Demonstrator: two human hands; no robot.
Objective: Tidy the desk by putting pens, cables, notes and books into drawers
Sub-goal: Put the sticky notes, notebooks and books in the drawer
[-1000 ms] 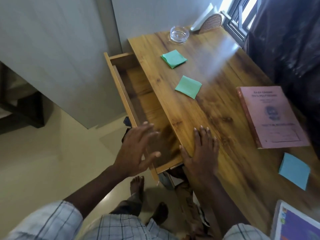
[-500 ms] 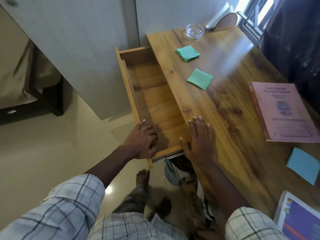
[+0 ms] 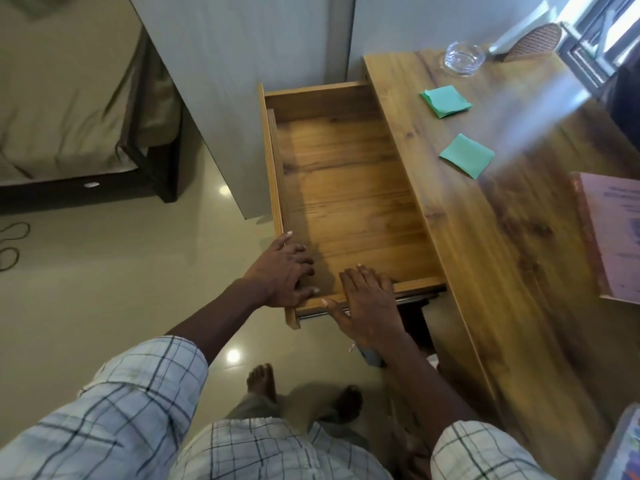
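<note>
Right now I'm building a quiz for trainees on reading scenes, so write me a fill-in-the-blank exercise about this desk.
The drawer stands pulled ____.
Both the left hand and the right hand rest on the ____.
The near sticky note and the far sticky note are both ____.
The book lying at the far right has a ____ cover.
Missing words: open; drawer; green; pink.

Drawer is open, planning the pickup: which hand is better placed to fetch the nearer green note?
Probably right: the right hand lies on the drawer's near wall, closer to the green note; the left hand sits at the drawer front.
</note>
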